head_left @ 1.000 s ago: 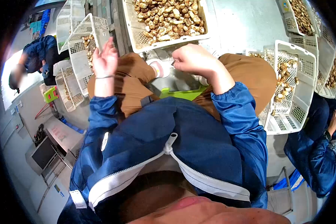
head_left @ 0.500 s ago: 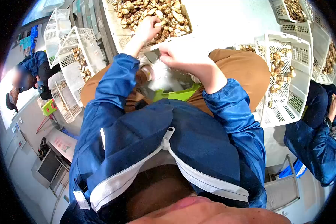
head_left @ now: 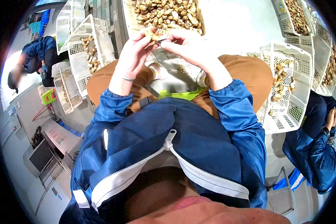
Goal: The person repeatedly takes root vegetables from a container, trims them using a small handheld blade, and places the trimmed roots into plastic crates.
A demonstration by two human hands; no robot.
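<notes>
My left hand (head_left: 135,52) pinches a pale brown mushroom (head_left: 151,36) between its fingertips, just below the near rim of a white crate heaped with mushrooms (head_left: 170,14). Close against it on the right, my right hand (head_left: 184,44) is closed around a small dark tool (head_left: 161,40), probably a knife, whose tip is at the mushroom. Both hands are above my lap, between my knees. Under them lies a grey surface with crumbs and a bright green edge (head_left: 181,95).
White baskets with mushrooms stand at the left (head_left: 80,56) and right (head_left: 300,71). A co-worker in blue (head_left: 39,52) bends at the far left. Another person's blue sleeve (head_left: 321,160) shows at the right. A green and red item (head_left: 48,96) is at the left.
My left hand has come back from the crate toward me with a mushroom, meeting my right hand. The whole view has shifted slightly.
</notes>
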